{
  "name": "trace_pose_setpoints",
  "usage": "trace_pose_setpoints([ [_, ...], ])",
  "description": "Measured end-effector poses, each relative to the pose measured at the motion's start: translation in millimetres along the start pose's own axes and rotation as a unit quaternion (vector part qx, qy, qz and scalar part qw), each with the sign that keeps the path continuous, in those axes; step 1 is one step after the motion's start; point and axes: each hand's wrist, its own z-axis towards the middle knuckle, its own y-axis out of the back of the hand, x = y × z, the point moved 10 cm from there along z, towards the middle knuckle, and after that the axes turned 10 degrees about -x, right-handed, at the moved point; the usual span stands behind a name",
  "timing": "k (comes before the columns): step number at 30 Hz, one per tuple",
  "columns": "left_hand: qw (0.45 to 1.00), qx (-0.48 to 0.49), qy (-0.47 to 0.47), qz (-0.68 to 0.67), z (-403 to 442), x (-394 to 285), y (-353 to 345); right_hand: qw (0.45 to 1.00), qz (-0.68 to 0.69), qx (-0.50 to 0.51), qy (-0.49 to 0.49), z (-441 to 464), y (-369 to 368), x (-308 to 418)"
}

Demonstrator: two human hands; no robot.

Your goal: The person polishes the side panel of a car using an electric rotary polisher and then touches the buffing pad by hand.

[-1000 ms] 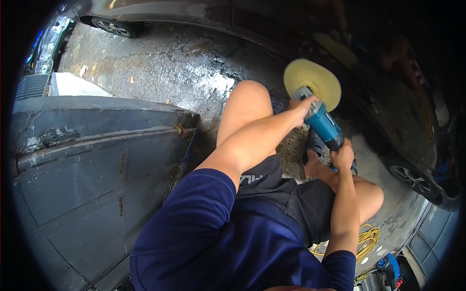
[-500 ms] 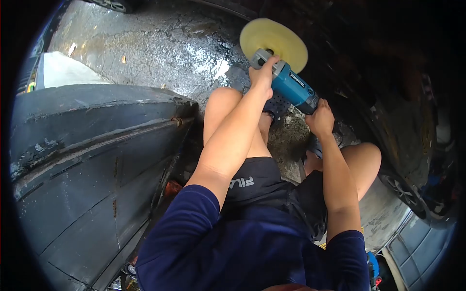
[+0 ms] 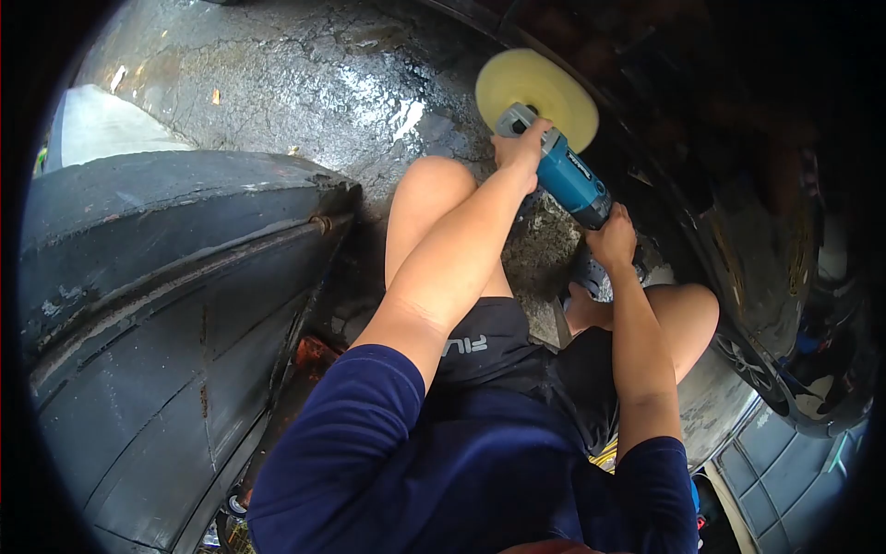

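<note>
A teal electric polisher [image 3: 568, 177] with a round yellow foam pad [image 3: 565, 85] is held between my two hands. My left hand [image 3: 522, 155] is wrapped round the grey front handle, close behind the pad. At the rear end of the tool, my right hand [image 3: 614, 238] grips the dark handle. The pad faces the dark, glossy car panel [image 3: 674, 102] and looks smeared, as if spinning. Shadow hides whether it touches the panel.
To the left stands a dark metal panel [image 3: 166, 277] with a rusty rod. Wet, cracked concrete floor [image 3: 277, 102] stretches ahead. A car wheel [image 3: 752, 365] is at the right, and a reddish object [image 3: 317, 355] lies low beside my left side.
The polisher has moved right and slightly down in view, with both hands still on it. My left arm has followed it to the right. The view has shifted a little.
</note>
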Motion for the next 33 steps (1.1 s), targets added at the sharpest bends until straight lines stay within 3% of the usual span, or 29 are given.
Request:
trace_pose_setpoints([
  [5, 0.996, -0.023, 0.032, 0.085, -56.1, 22.1, -7.0, 1.0, 0.0, -0.024, 0.006, -20.8, 4.0, -53.9],
  [9, 0.994, 0.015, 0.051, 0.094, -84.4, 60.5, -29.0, 0.998, -0.023, -0.063, 0.019, -44.9, 16.7, -96.7],
  [17, 0.976, 0.097, 0.112, 0.157, -113.5, 160.0, -78.8, 0.993, -0.079, -0.06, -0.06, -107.4, 46.6, -173.6],
  [19, 0.967, 0.164, 0.113, 0.157, -117.1, 164.1, -90.4, 0.994, -0.073, -0.066, -0.05, -114.2, 48.1, -169.5],
  [22, 0.966, 0.156, 0.107, 0.175, -99.0, 161.2, -87.3, 0.994, -0.058, -0.042, -0.085, -111.6, 42.5, -160.7],
  [26, 0.981, 0.073, 0.076, 0.164, -89.2, 102.0, -52.6, 0.997, -0.055, -0.062, -0.009, -74.9, 4.7, -148.8],
  [33, 0.999, -0.035, 0.022, -0.017, -18.5, -2.5, -6.8, 0.997, 0.005, -0.021, 0.069, 22.0, 0.1, -2.9],
])
